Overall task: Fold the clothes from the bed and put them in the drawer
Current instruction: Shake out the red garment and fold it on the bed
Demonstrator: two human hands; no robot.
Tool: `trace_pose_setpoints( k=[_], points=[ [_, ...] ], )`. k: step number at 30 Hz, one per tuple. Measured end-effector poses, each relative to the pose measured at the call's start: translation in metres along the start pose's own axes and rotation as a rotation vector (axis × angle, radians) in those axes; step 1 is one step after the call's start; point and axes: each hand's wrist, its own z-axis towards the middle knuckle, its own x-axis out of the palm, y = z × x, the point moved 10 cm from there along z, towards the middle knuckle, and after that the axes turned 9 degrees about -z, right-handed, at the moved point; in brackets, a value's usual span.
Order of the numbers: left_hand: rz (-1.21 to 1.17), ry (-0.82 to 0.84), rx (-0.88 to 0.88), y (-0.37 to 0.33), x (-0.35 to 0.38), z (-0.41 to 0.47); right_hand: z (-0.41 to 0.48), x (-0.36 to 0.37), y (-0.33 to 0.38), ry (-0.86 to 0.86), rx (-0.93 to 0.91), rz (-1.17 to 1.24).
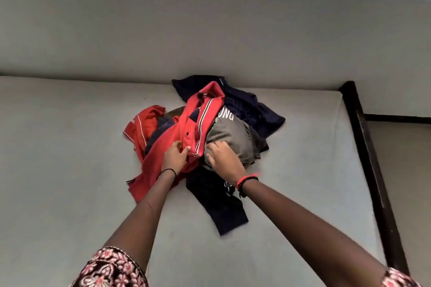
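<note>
- Left hand (175, 155) pinches the red polo (184, 128), soft knit with striped trim.
- Right hand (221, 158), close beside, curls into the grey tee (233, 137).
- Both garments top a crumpled heap (251, 105) mid-bed (70, 147), on a smooth pale sheet.

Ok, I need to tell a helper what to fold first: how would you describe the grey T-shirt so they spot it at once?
On the pale grey bed sheet lies one heap of clothes; look at its right side, under the person's right hand. The crumpled grey fabric T-shirt sits between a red striped-collar polo shirt and dark navy garments, and alone bears white printed capitals.
</note>
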Motion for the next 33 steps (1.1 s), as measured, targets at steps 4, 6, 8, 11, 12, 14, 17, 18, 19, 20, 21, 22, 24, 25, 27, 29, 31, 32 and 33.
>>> trace_pose_setpoints(
  k=[4,6,8,11,12,14,17,18,19,20,21,22,24,25,27,29,31,32,33],
  points=[
    [-0.047,-0.014,-0.061,0.012,0.006,0.015,0.005,0.032,-0.006,0.052,0.042,0.079],
    [-0.058,-0.033,-0.069,0.012,0.006,0.018,0.006,0.043,-0.009,0.079,0.059,0.147],
    [-0.124,-0.064,-0.09,0.011,0.005,0.019,0.009,0.049,-0.016,0.087,0.144,0.273],
    [-0.354,-0.079,-0.122,0.003,0.009,0.0,-0.001,0.058,-0.025,0.154,0.461,0.714],
    [-0.442,-0.083,-0.127,-0.003,0.012,-0.01,-0.008,0.062,-0.02,0.206,0.57,0.938],
    [-0.568,-0.095,-0.116,-0.014,0.019,-0.031,-0.022,0.067,-0.004,0.312,0.752,1.372],
    [-0.657,-0.144,-0.083,-0.026,0.028,-0.06,-0.027,0.054,-0.003,0.267,0.86,1.599],
    [-0.68,-0.163,-0.082,-0.03,0.03,-0.07,-0.028,0.048,-0.008,0.232,0.87,1.597],
    [-0.705,-0.18,-0.076,-0.034,0.031,-0.079,-0.028,0.038,-0.012,0.199,0.869,1.579],
    [-0.724,-0.196,-0.071,-0.038,0.031,-0.086,-0.028,0.03,-0.018,0.176,0.864,1.551],
    [-0.74,-0.202,-0.06,-0.041,0.032,-0.092,-0.027,0.023,-0.023,0.156,0.855,1.53],
    [-0.748,-0.212,-0.047,-0.047,0.032,-0.102,-0.029,0.013,-0.027,0.138,0.847,1.509],
    [-0.769,-0.22,-0.034,-0.059,0.031,-0.118,-0.035,-0.004,-0.035,0.096,0.851,1.498],
    [-0.784,-0.223,-0.03,-0.065,0.031,-0.124,-0.038,-0.012,-0.037,0.077,0.853,1.518],
    [-0.791,-0.232,-0.018,-0.079,0.029,-0.138,-0.04,-0.029,-0.037,0.051,0.823,1.549],
    [-0.806,-0.236,0.003,-0.097,0.023,-0.154,-0.044,-0.054,-0.033,0.039,0.77,1.542],
    [-0.845,-0.261,0.037,-0.115,0.015,-0.168,-0.046,-0.081,-0.03,0.015,0.716,1.514],
    [-0.873,-0.282,0.054,-0.125,0.011,-0.175,-0.046,-0.094,-0.028,0.002,0.687,1.499],
    [-0.906,-0.297,0.071,-0.137,0.004,-0.184,-0.046,-0.11,-0.024,-0.015,0.656,1.491]
  ],
)
